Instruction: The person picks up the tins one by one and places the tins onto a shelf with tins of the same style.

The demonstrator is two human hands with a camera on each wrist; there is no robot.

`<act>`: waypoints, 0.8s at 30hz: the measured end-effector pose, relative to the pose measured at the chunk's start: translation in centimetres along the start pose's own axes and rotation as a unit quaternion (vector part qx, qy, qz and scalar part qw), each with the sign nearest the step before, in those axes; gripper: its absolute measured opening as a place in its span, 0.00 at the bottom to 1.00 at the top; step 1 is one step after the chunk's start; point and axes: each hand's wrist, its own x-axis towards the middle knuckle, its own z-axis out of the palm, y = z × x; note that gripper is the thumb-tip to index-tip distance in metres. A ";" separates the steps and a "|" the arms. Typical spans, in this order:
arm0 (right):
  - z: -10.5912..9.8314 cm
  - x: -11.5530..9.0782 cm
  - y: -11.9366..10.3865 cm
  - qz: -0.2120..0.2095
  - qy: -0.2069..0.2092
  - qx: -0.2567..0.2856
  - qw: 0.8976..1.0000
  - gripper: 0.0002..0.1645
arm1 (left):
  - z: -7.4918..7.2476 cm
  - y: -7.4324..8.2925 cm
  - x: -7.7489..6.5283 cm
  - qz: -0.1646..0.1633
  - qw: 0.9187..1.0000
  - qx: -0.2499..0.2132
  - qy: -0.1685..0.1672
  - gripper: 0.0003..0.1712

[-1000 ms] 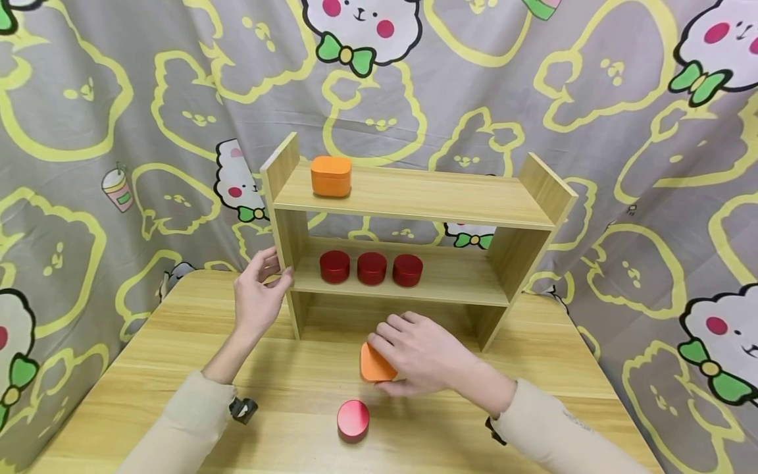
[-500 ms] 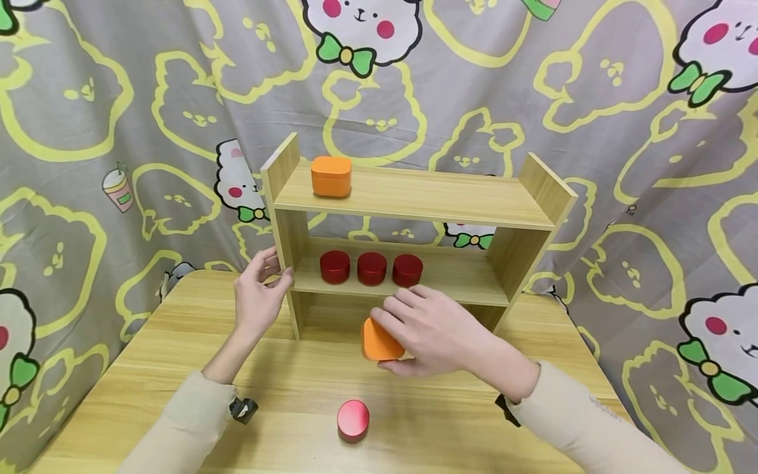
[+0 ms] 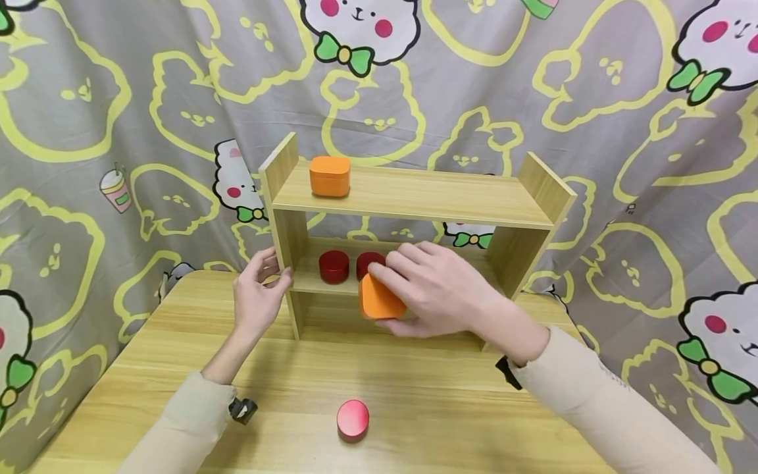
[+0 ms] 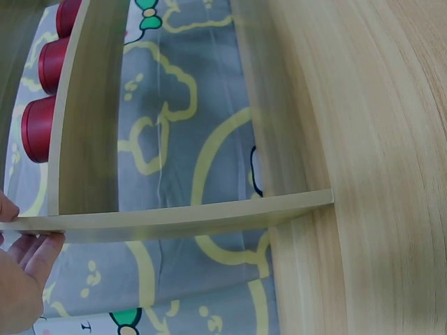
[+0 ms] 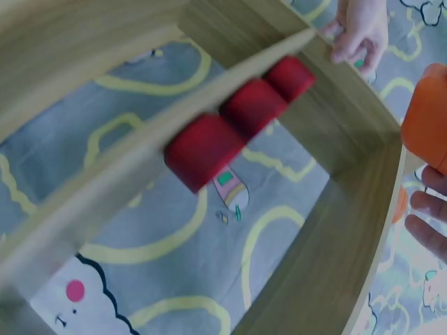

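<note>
The orange box (image 3: 380, 297) is in the grip of the right hand (image 3: 444, 289), in the air before the shelf (image 3: 426, 192) with the red tins (image 3: 334, 267), so I judge the step in hand as carrying. The left hand (image 3: 259, 289) pinches the shelf's side edge, and I think the next move calls for keeping the box clear of tins and shelf.

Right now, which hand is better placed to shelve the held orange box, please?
Probably the right hand: it holds the orange box in front of the shelf unit, while the left hand pinches the side panel.
</note>
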 end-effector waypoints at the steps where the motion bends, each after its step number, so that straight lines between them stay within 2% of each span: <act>1: -0.1 0.2 0.3 0.002 0.004 0.000 1.000 0.39 | 0.0 0.0 0.0 0.000 1.000 0.000 0.000 0.23; 11: -0.5 1.4 2.7 0.013 0.038 0.011 0.999 0.40 | 0.1 0.1 0.0 -0.004 1.000 -0.002 0.001 0.24; 20: -0.6 2.7 5.2 0.024 0.040 0.041 0.998 0.39 | 0.1 0.1 0.0 0.000 1.000 -0.003 -0.001 0.24; 24: -0.7 3.3 6.5 0.027 0.059 0.032 0.997 0.39 | 0.0 0.1 -0.1 -0.002 1.000 -0.001 -0.001 0.24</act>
